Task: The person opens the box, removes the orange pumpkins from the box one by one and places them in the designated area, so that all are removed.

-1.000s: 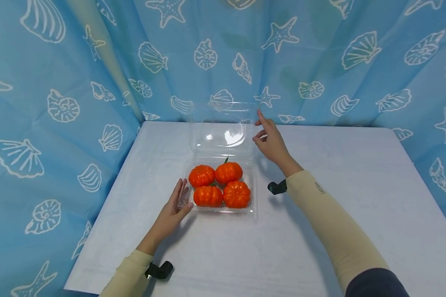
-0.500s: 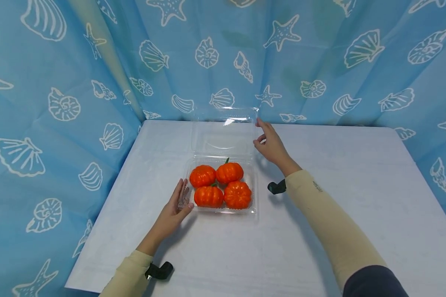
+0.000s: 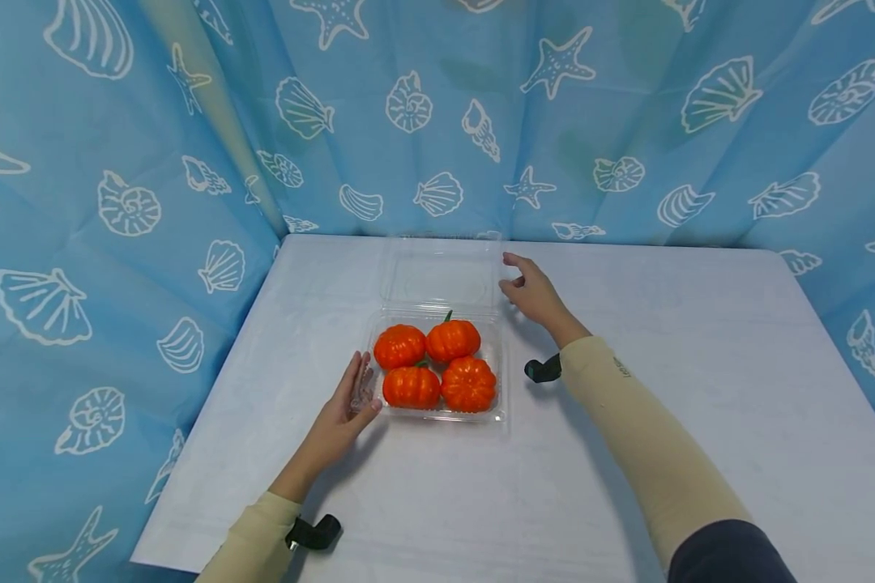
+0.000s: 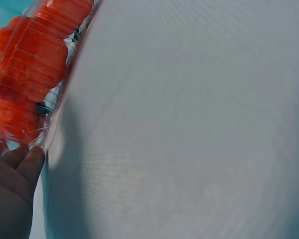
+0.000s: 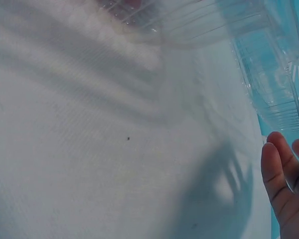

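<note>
Left hand point(image 3: 338, 425) spread against clear rectangular plastic box point(image 3: 441, 415); right hand point(image 3: 535, 295) at transparent plastic lid point(image 3: 443, 274), can't tell if pinching; slip could drop it.

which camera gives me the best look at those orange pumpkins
The head view: all four pumpkins appear uncropped in the clear container. The left wrist view crops them, behind the container's wall; the right wrist view catches only a reddish patch up top.

Creased blue curtain point(image 3: 437, 89) behind table point(image 3: 437, 502) and down both sides (white shell, starfish prints point(image 3: 559, 63)). Tabletop white, soft shadows point(image 3: 591, 439).
</note>
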Available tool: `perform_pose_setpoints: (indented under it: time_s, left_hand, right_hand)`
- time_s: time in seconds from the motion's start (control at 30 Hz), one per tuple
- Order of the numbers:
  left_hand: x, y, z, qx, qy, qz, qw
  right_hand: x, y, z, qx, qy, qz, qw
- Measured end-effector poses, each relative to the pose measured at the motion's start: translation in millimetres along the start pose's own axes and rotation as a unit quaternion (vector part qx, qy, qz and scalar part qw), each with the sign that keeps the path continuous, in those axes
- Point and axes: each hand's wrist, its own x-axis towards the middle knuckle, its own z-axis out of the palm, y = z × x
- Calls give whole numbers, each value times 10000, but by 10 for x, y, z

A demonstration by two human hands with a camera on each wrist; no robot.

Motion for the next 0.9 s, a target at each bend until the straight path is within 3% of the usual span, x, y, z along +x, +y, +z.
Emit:
perform_pose_setpoints:
  time_s: [0.33,0.53,0.9]
  left_hand:
    - [1,9,4,-9,-24,-93,10000]
    - [-1,-7,8,45,27,-134,9999]
    - [11,2,14,492,45,117,9987]
  right_hand:
    - [22,88,45,87,-369,604,9975]
    - [29,99,45,95,-411,625,9972]
    - [-14,80,10,56,-354,370,9987]
